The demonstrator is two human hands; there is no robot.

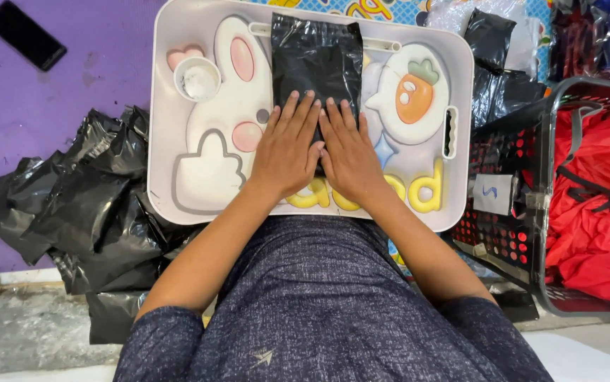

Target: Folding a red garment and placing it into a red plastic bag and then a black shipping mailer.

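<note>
Head view. Left hand (287, 152) and right hand (349, 157) lie side by side, palms down and fingers stretched flat, pressing the near end of a black plastic package (317, 60). Neither hand grips; both are spread open on its surface, thumbs touching at the centre.

The package lies lengthwise on a white lap tray (178, 198) printed with a rabbit and a carrot, its far end reaching the tray's 12 o'clock edge.

A small round white cup (197, 78) is set into the tray at 10 o'clock from the hands, apart from the package.

Off the tray at 9 o'clock, a heap of black packages (79, 205) rests on a purple mat (50, 99). A dark phone (25, 35) lies on the mat at 10 o'clock, well apart.

At 3 o'clock, a black basket (513, 233) holds red fabric (595, 212). More black bags (499, 78) sit at 2 o'clock, just beyond the tray.
</note>
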